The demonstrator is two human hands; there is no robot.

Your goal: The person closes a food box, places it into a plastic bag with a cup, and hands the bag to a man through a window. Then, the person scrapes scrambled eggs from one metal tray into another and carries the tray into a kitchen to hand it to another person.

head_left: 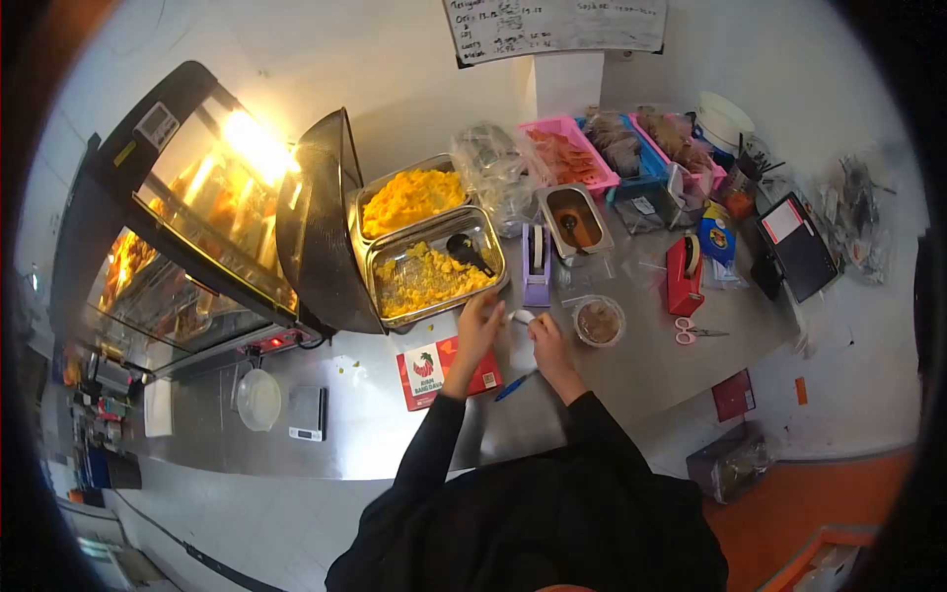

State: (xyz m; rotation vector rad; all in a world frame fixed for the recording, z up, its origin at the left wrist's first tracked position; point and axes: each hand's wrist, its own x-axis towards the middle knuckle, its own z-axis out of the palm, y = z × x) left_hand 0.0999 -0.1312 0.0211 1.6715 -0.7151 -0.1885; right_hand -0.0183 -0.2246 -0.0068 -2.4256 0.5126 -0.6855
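Observation:
Over the steel counter, my left hand (479, 328) is beside the red and white food box (418, 377), its fingers loosely curved and apart, with nothing clearly held. To its right, my right hand (552, 349) is closed, its fingers pinched at the end of a small white piece (521, 317) whose kind I cannot make out. A blue pen (515, 385) lies below and between the hands. Just right of my right hand stands a round clear tub (600, 322) with brown contents. Behind the hands is a purple tape dispenser (537, 266).
Steel pans of yellow food (414, 202) stand next to a lit glass warmer (212, 217). A pan of brown sauce (575, 221), pink baskets (572, 148), a red tape dispenser (685, 276), scissors (687, 332) and a tablet (799, 247) are to the right. A scale (308, 412) sits left.

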